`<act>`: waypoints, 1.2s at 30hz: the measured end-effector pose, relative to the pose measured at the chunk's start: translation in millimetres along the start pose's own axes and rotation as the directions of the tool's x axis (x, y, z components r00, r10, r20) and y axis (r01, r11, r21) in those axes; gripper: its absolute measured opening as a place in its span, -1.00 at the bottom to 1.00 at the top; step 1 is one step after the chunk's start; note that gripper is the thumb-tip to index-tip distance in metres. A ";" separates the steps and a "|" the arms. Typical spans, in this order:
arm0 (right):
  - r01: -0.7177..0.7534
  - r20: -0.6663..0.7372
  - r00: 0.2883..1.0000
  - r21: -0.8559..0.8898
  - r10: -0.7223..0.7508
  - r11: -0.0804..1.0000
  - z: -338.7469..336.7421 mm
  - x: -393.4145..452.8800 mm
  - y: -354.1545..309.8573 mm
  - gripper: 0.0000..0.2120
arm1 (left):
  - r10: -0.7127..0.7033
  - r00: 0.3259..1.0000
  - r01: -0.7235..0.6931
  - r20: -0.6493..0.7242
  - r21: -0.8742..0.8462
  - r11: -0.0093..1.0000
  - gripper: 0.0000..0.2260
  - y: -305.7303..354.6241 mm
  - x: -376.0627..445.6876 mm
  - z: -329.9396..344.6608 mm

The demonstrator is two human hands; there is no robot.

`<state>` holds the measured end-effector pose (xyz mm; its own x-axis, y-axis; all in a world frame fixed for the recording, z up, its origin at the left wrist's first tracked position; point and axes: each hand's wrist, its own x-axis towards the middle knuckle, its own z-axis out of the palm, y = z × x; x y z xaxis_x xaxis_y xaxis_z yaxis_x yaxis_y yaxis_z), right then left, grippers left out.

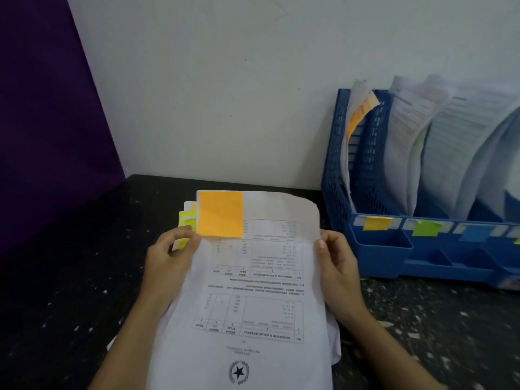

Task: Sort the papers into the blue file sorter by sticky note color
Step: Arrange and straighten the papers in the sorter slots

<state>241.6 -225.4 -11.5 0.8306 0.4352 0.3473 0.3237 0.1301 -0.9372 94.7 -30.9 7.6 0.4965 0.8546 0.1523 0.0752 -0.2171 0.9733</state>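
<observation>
A printed white paper [253, 299] with an orange sticky note [220, 213] on its far left corner is held up over the dark table. My left hand [168, 257] grips its left edge just below the note. My right hand [336, 266] pinches its right edge. Under it lies a stack of more papers [187, 218] with yellow-green notes peeking out at the left. The blue file sorter [380, 243] stands at the right against the wall, its slots marked by a yellow label [376, 223], a green label [425, 228] and a blue label [475, 234].
Papers stand in the sorter's slots, the leftmost sheet carrying an orange note [361, 111]. A white wall [225, 94] rises behind the speckled black table [70, 291]. A purple panel [50, 122] closes the left side.
</observation>
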 end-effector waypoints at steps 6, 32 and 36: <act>0.164 -0.082 0.978 -0.253 -0.190 0.953 -1.5 -3.0 -16.7 -0.80 | -0.008 1.000 0.004 -0.019 -0.186 0.983 -0.97 15.8 -10.5 -0.7; 0.071 -0.117 0.985 -0.405 -0.129 0.912 -64.9 13.6 -93.2 -0.69 | 0.591 0.798 -0.601 -0.118 -0.103 0.792 -0.73 159.7 -58.3 63.2; 0.190 0.105 0.981 -0.295 -0.165 0.937 -54.5 -5.1 -115.9 -0.63 | 0.658 0.729 -0.671 -0.189 -0.002 0.742 -0.70 176.1 -63.5 75.0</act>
<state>224.6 -291.3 97.1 0.7132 0.4991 0.4922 0.5944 -0.0584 -0.8021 141.3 -158.7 156.5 0.2481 0.5689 0.7841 -0.2789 -0.7332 0.6202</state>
